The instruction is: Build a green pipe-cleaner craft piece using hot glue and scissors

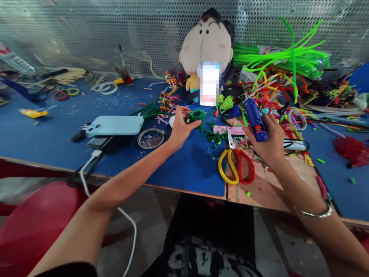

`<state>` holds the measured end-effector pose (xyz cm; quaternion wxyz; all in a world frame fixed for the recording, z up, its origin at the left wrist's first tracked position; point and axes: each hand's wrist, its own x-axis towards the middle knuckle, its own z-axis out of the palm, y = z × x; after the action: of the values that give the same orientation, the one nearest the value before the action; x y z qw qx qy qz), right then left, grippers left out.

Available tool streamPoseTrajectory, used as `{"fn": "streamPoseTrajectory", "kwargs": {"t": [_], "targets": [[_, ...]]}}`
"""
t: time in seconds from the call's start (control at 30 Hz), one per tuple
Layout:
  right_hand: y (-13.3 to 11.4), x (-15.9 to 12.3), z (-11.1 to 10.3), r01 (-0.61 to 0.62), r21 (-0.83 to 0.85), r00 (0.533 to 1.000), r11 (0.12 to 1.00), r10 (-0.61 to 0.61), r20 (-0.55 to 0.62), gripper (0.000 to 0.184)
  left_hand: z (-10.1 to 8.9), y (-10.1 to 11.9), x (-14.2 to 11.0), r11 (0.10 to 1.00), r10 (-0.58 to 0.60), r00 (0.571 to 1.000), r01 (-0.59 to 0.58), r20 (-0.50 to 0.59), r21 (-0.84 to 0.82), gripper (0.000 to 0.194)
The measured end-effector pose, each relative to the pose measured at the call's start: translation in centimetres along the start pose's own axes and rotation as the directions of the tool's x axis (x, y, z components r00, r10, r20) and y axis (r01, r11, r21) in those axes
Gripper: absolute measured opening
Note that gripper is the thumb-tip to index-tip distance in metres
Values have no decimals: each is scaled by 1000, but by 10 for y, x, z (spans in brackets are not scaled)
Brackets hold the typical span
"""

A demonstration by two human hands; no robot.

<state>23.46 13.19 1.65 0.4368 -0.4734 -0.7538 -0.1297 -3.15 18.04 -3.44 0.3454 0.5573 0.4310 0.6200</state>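
Observation:
Between the fingertips of my left hand (pixel 182 129) is a small dark green fuzzy ring, shaped like a little cup (pixel 201 122), held just above the blue tabletop. My right hand (pixel 270 139) is wrapped round a blue hot glue gun (pixel 253 115), its nozzle pointing up and away from me. Below the right hand lie scissors (pixel 238 169) with one yellow and one red handle. Their blades rest by a pink strip (pixel 220 129). Dark green fuzzy scraps (pixel 215 139) are scattered between my hands.
A plush toy (pixel 207 46) sits against the perforated metal wall, with a lit phone screen (pixel 210 82) before it. Bright green pipe cleaners (pixel 276 61) are heaped at the back right. On the left, a light blue phone (pixel 118 125) lies near a round bead dish (pixel 150 138).

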Motion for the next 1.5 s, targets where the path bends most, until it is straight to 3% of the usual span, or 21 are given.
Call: {"fn": "streamPoseTrajectory", "kwargs": {"t": [0.23, 0.37, 0.47, 0.57, 0.7, 0.8, 0.9, 1.0, 1.13, 1.23, 1.33, 1.5], "targets": [[-2, 2, -3, -101, 36, 987, 994, 95, 132, 31, -12, 25, -31, 974, -216, 976, 213, 31, 83, 53], [-4, 2, -3, -121, 47, 982, 992, 113, 151, 34, -19, 23, -39, 964, -240, 969, 229, 67, 136, 55], [-5, 2, -2, -107, 48, 984, 993, 99, 150, 30, -24, 20, -40, 960, -219, 968, 192, 118, 206, 59], [-5, 2, -2, -82, 44, 987, 996, 75, 139, 28, -34, 23, -42, 937, -104, 988, 59, 113, 344, 65], [-6, 2, -3, -29, 36, 992, 999, 24, 126, 28, -55, 40, -37, 752, 45, 990, -122, 134, 648, 42], [-5, 1, -3, 19, 28, 990, 999, -23, 137, 21, -74, 59, -15, 524, 2, 989, -127, 147, 842, 22], [-4, 0, -3, 49, 13, 988, 999, -50, 143, 16, -95, 74, 24, 204, -65, 997, -30, 44, 979, 26], [-1, -1, -3, 60, 2, 988, 998, -60, 145, 16, -116, 79, 71, 93, -113, 993, 33, -22, 995, 33], [1, -2, -3, 55, -1, 988, 998, -54, 143, 13, -140, 59, 121, 13, -312, 950, 37, -31, 999, 26], [1, -1, -4, 59, -7, 988, 998, -58, 143, 12, -156, 35, 143, -19, -487, 873, 19, -26, 1000, 38], [0, -1, -4, 75, -12, 986, 997, -72, 151, 13, -164, 18, 154, 14, -578, 816, -9, 15, 1000, 38], [-1, -1, -4, 66, -7, 985, 998, -64, 160, 15, -160, 5, 161, 168, -641, 754, -45, 144, 985, 38]]}}
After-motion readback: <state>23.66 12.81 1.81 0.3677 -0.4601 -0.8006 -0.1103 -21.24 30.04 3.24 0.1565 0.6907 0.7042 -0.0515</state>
